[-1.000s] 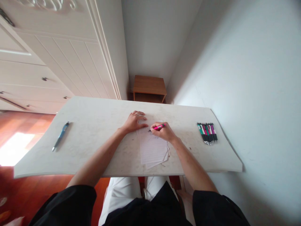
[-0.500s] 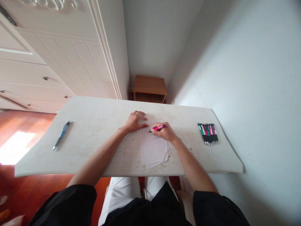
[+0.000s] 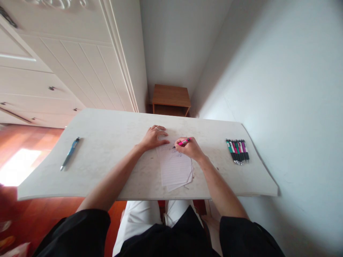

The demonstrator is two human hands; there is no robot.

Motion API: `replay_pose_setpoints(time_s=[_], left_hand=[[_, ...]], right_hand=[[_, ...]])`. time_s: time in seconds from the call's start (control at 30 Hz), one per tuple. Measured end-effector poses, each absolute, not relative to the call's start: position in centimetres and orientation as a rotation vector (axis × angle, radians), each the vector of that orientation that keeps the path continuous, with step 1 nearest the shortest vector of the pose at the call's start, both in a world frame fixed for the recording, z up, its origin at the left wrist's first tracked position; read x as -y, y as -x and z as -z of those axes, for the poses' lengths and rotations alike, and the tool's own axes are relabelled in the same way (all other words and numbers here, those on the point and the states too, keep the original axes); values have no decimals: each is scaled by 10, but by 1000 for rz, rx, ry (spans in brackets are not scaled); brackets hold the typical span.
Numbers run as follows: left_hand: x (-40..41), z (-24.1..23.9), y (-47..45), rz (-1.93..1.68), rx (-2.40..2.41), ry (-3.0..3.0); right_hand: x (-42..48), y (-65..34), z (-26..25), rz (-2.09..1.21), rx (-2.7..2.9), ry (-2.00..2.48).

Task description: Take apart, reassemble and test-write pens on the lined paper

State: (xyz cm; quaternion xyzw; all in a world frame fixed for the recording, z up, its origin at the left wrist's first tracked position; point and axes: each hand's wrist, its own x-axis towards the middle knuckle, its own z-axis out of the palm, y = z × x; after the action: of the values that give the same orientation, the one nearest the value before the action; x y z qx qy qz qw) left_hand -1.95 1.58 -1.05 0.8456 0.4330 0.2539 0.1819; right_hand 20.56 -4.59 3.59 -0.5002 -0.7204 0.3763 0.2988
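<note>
A small stack of lined paper sheets (image 3: 175, 167) lies at the middle of a white table (image 3: 112, 142). My left hand (image 3: 153, 137) rests flat on the top left corner of the sheets, fingers stretched out, a ring on one finger. My right hand (image 3: 189, 149) is closed around a pink pen (image 3: 183, 142), whose tip touches the top of the paper where some scribbled marks show.
A blue pen (image 3: 70, 153) lies alone near the table's left end. Several pens (image 3: 237, 151) in green, pink and purple lie side by side near the right end. A brown wooden stand (image 3: 170, 100) is behind the table, a white wardrobe (image 3: 53, 60) at left, a wall at right.
My right hand with the pink pen has shifted a little to the right along the top of the paper. The left hand has stayed put.
</note>
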Motion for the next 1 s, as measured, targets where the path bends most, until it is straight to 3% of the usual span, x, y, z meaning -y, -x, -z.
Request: replay_pose_setpoints(time_s=[1.0], left_hand=[[-16,8,19,-728,-1223,-2366]], right_hand=[[46,-206,-32,-994,1914,1279]])
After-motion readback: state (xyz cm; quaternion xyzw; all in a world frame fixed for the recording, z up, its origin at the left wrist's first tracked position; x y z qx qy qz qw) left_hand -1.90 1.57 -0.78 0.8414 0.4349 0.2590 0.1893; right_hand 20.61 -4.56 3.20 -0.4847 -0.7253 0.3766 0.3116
